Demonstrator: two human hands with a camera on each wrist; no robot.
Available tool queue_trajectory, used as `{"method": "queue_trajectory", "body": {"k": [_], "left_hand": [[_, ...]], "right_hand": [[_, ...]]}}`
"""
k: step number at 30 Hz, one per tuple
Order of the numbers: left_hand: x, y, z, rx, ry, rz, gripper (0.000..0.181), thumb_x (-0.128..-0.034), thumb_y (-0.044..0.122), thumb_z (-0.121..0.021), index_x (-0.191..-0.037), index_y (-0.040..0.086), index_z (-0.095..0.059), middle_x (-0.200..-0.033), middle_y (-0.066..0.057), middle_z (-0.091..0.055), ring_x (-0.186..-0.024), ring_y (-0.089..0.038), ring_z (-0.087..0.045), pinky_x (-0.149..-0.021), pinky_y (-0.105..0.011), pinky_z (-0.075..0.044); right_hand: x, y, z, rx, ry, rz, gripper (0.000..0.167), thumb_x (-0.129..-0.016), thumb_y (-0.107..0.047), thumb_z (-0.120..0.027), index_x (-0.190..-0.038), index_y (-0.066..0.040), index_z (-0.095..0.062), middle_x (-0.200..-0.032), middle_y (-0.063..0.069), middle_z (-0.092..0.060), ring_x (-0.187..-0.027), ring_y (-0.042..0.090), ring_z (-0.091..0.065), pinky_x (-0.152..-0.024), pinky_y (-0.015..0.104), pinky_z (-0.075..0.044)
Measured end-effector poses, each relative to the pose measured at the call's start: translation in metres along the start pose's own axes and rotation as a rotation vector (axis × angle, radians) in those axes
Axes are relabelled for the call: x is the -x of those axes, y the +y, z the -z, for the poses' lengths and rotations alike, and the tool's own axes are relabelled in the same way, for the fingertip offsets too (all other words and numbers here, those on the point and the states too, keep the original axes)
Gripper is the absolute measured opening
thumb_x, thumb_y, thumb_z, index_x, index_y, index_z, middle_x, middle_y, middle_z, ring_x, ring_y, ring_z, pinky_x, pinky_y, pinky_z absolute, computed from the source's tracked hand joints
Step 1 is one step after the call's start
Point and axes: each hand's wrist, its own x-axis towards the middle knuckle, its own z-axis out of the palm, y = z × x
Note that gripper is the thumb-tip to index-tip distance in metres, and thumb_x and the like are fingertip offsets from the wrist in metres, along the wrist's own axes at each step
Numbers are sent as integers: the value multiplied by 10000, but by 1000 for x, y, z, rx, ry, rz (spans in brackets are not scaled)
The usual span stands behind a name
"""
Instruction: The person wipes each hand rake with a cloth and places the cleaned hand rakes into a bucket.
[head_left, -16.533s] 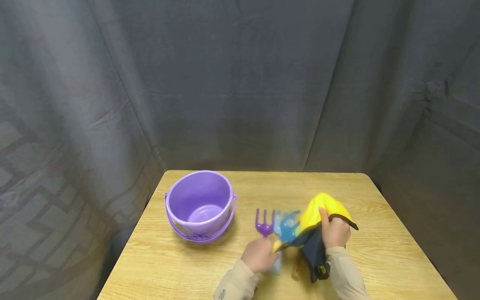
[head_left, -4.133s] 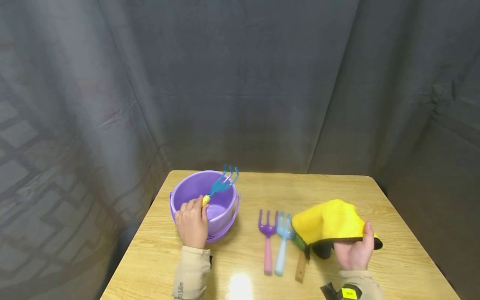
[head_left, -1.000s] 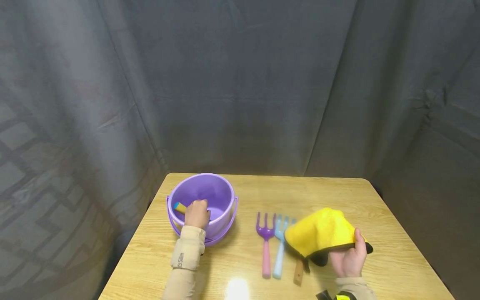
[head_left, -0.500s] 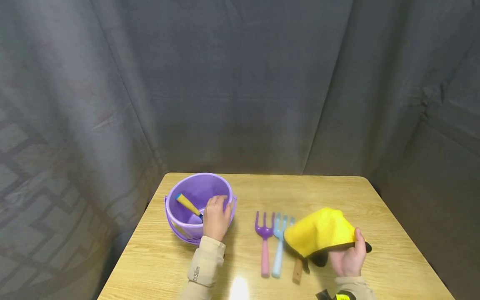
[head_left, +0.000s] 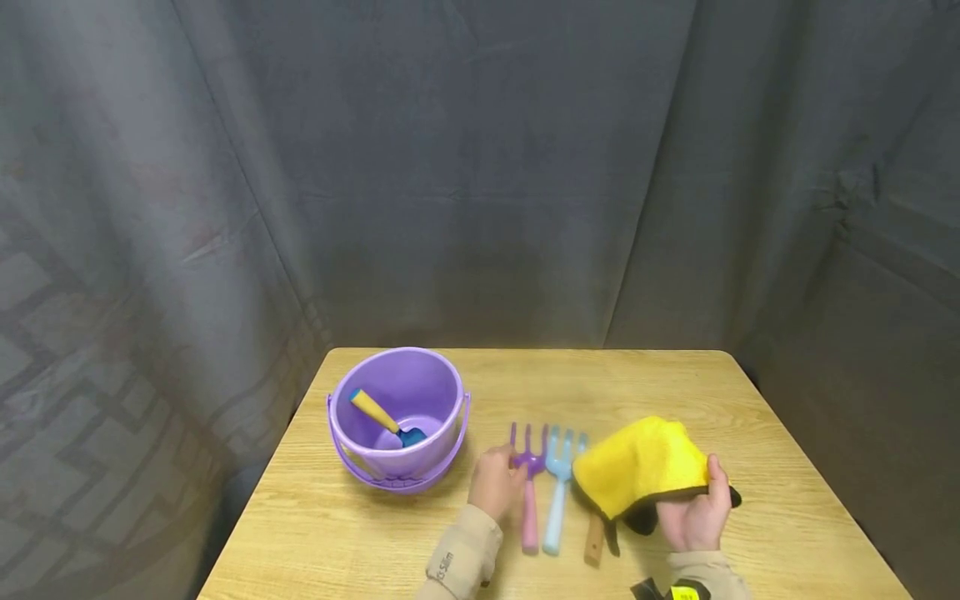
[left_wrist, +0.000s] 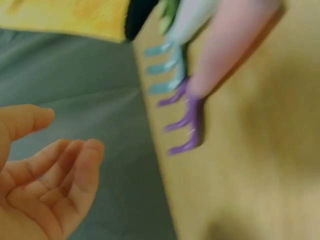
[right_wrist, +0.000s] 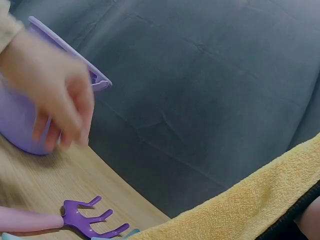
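Note:
My left hand point(head_left: 495, 483), fingers loosely bent with nothing in them, hovers just left of a toy hand fork point(head_left: 530, 500) with purple tines and a pink handle. The left wrist view shows a gap between that hand point(left_wrist: 55, 175) and the fork's tines point(left_wrist: 192, 125). On the right, my right hand point(head_left: 697, 517) holds the edge of a yellow towel point(head_left: 637, 467) with a dark underside, thumb on top. Inside the purple bucket point(head_left: 442, 442) leans a blue fork with a yellow handle point(head_left: 375, 410); its tines are hidden.
Beside the pink-handled fork lies a light blue fork point(head_left: 557, 508). A wooden handle point(head_left: 594, 542) sticks out from under the towel, its other end covered. The wooden table point(head_left: 600, 375) ends at a grey curtain point(head_left: 465, 208).
Earlier both hands held the towel over the tools. The left hand then carried the yellow-handled fork into the bucket, let go, and moved right to the pink-handled fork. The right hand kept the towel.

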Motion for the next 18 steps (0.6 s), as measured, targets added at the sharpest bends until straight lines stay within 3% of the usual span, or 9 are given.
{"method": "queue_trajectory", "body": {"k": [3,8,14,18], "left_hand": [[4,-3,-15,7,-83,77,106,-772,134,-667,-823,46,-637,-771,-61,-595,-692,-190,-563,-634,-312,-479],[10,-10,-35,-70,-130,104,192,-766,170,-677,-807,-8,-616,-705,-64,-545,-608,-189,-517,-569,-316,-460],[14,-17,-48,-87,-209,197,262,-773,253,-672,-643,75,-530,-618,-24,-483,-521,-143,-435,-486,-271,-390],[13,-18,-51,-87,-254,258,294,-778,292,-664,-628,98,-502,-577,1,-450,-494,-136,-412,-461,-261,-366]], "right_hand": [[0,0,0,-28,1,-3,561,-964,-331,-41,-1248,6,-387,-1230,126,-466,-1153,222,-429,-994,303,-272],[0,2,1,-71,-19,-16,572,-965,-338,-44,-1249,24,-384,-1244,144,-460,-1165,237,-421,-998,315,-266],[0,4,2,-79,-28,-24,584,-966,-336,-33,-1246,33,-388,-1245,154,-463,-1165,245,-423,-997,325,-271],[0,6,3,-72,-33,-27,596,-962,-333,-16,-1241,33,-394,-1238,152,-470,-1161,246,-427,-994,328,-277]]}}
